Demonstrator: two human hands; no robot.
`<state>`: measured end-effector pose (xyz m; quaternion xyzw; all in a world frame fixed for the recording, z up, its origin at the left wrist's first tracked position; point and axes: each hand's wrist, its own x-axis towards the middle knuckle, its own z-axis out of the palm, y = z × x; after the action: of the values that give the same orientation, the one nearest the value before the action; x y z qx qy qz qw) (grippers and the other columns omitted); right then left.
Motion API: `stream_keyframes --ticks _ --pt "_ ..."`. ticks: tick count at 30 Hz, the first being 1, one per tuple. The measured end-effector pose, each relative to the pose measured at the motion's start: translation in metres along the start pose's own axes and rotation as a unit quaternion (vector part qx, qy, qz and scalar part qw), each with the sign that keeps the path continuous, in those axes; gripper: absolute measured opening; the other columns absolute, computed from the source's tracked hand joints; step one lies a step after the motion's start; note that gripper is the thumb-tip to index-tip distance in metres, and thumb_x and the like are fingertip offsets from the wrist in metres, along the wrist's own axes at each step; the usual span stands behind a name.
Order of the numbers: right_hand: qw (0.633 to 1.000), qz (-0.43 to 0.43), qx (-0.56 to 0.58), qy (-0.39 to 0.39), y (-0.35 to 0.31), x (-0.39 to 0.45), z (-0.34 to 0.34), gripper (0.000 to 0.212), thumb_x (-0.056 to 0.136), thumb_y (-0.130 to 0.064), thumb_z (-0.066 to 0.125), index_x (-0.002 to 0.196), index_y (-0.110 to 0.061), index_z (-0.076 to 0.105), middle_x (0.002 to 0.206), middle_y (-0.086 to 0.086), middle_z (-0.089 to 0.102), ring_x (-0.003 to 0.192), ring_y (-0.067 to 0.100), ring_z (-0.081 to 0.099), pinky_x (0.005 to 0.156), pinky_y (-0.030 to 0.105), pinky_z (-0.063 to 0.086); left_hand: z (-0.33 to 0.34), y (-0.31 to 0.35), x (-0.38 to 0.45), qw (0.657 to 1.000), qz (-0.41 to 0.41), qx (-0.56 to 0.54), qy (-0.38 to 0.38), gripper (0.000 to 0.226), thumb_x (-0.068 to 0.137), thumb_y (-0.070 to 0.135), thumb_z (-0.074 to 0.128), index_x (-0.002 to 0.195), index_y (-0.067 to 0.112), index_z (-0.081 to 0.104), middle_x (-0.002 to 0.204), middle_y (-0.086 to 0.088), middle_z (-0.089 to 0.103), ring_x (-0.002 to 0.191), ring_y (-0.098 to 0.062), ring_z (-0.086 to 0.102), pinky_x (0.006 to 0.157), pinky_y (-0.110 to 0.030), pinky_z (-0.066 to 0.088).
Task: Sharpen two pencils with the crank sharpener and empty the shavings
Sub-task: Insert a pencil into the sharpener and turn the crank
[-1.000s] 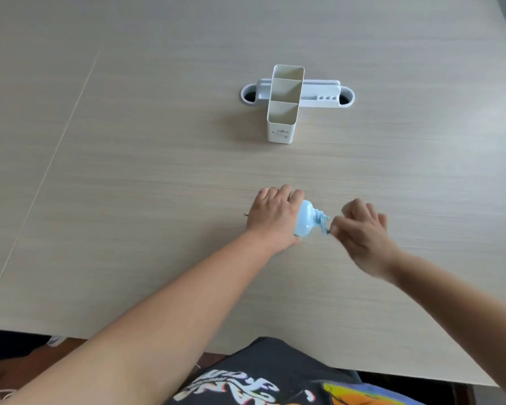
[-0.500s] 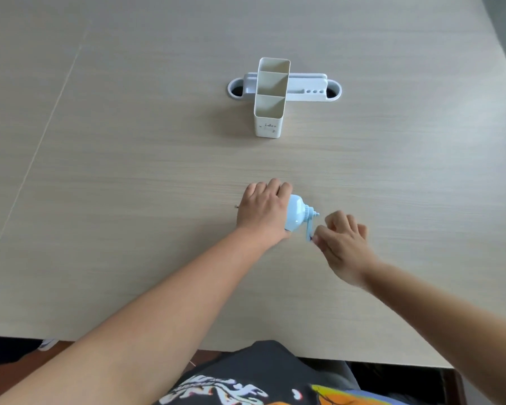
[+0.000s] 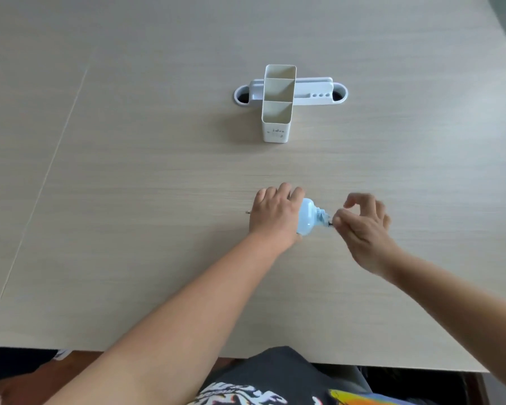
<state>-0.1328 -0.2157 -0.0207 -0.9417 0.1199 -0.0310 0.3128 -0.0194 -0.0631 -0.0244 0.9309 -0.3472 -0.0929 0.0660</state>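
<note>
A light blue crank sharpener [image 3: 308, 219] stands on the wooden table [image 3: 129, 200] just in front of me. My left hand [image 3: 275, 214] covers its front and presses it down. The metal end of a pencil [image 3: 248, 212] pokes out to the left of that hand; the rest of the pencil is hidden. My right hand [image 3: 362, 223] pinches the crank handle [image 3: 326, 220] at the sharpener's right side with thumb and forefinger, the other fingers raised.
A white three-compartment pencil holder [image 3: 276, 112] stands upright further back at the middle, its compartments showing nothing inside. Behind it a white cable-port strip [image 3: 316, 96] is set in the table. The table's near edge runs just above my lap.
My right hand has circled with the crank: down and left half a second ago, now back up and right. My left hand stays on the sharpener. The camera shifted slightly.
</note>
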Motion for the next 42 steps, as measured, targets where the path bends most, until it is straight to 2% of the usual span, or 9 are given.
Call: stream_keyframes --ticks 6,11,14,17,20,27,31,39,42 --pt "0.99 0.076 -0.096 -0.074 0.026 0.046 0.031 0.019 0.089 -0.03 0.04 0.094 -0.024 0.058 0.116 0.002 0.038 0.116 0.027 0.027 0.093 0.043 0.021 -0.003 0.0 0.001 1.0 -0.011 -0.012 -0.008 0.075 0.053 0.039 0.084 0.114 0.021 0.044 0.113 0.0 0.05 0.101 -0.025 0.05 0.092 -0.035 0.034" --pt "0.993 -0.095 -0.065 -0.033 0.009 -0.014 0.011 0.027 0.093 -0.039 0.029 0.08 -0.026 0.048 0.077 -0.008 0.046 0.079 0.015 0.031 0.07 0.035 0.027 0.0 -0.001 0.001 1.0 -0.009 -0.01 -0.005 0.073 0.054 0.037 0.083 0.112 0.022 0.043 0.112 0.001 0.049 0.1 -0.024 0.05 0.09 -0.034 0.034" --pt "0.997 -0.075 -0.006 0.025 0.004 0.035 -0.001 0.025 0.094 -0.028 0.031 0.076 -0.022 0.047 0.066 -0.009 0.046 0.068 0.02 0.037 0.068 0.04 0.037 -0.002 -0.003 0.001 1.0 -0.009 -0.015 -0.011 0.073 0.053 0.039 0.083 0.113 0.022 0.044 0.112 0.0 0.05 0.101 -0.025 0.05 0.091 -0.035 0.034" --pt "0.996 0.003 -0.083 -0.044 0.022 0.062 0.012 0.027 0.088 -0.03 0.028 0.086 -0.018 0.052 0.078 -0.005 0.061 0.084 0.023 0.039 0.076 0.035 0.026 -0.005 -0.001 0.003 1.0 -0.009 -0.013 -0.012 0.074 0.053 0.039 0.084 0.114 0.022 0.044 0.112 0.0 0.05 0.101 -0.025 0.05 0.091 -0.035 0.034" --pt "0.972 -0.073 -0.192 -0.112 0.034 0.014 0.029 0.019 0.086 -0.032 0.03 0.089 -0.027 0.049 0.084 -0.011 0.058 0.092 0.025 0.039 0.07 0.031 0.014 -0.002 0.0 0.003 1.0 -0.014 -0.008 -0.007 0.077 0.052 0.039 0.084 0.115 0.022 0.044 0.111 0.0 0.05 0.1 -0.025 0.05 0.091 -0.035 0.034" --pt "0.984 -0.065 -0.154 0.065 0.016 0.054 -0.002 0.025 0.092 -0.036 0.035 0.081 -0.022 0.052 0.077 -0.009 0.05 0.085 0.016 0.028 0.069 0.028 0.006 -0.002 -0.001 0.004 1.0 -0.01 -0.002 -0.005 0.075 0.054 0.04 0.083 0.115 0.022 0.044 0.112 0.0 0.05 0.101 -0.024 0.05 0.095 -0.035 0.034" --pt "0.975 -0.036 -0.213 -0.044 0.042 0.04 0.035 0.032 0.084 -0.038 0.027 0.09 -0.022 0.055 0.098 0.003 0.039 0.096 0.025 0.031 0.078 0.038 0.02 0.0 0.002 0.003 1.0 -0.02 0.0 0.006 0.075 0.053 0.039 0.083 0.115 0.021 0.045 0.109 -0.001 0.051 0.098 -0.025 0.051 0.092 -0.035 0.035" --pt "0.975 -0.073 -0.211 0.008 0.037 -0.011 0.038 0.021 0.088 -0.042 0.037 0.087 -0.029 0.053 0.104 -0.003 0.037 0.099 0.025 0.035 0.079 0.043 0.034 -0.006 0.005 0.0 0.999 -0.034 0.0 -0.013 0.077 0.054 0.042 0.081 0.117 0.024 0.041 0.112 0.001 0.049 0.102 -0.024 0.05 0.092 -0.033 0.033" --pt "0.977 -0.028 -0.212 0.001 0.03 -0.013 0.032 0.029 0.089 -0.051 0.035 0.091 -0.03 0.054 0.111 -0.003 0.043 0.101 0.025 0.035 0.081 0.041 0.031 -0.019 0.001 -0.006 0.996 -0.03 -0.046 -0.063 0.106 0.046 0.057 0.083 0.133 0.035 0.026 0.129 0.007 0.043 0.118 -0.023 0.04 0.101 -0.035 0.025"
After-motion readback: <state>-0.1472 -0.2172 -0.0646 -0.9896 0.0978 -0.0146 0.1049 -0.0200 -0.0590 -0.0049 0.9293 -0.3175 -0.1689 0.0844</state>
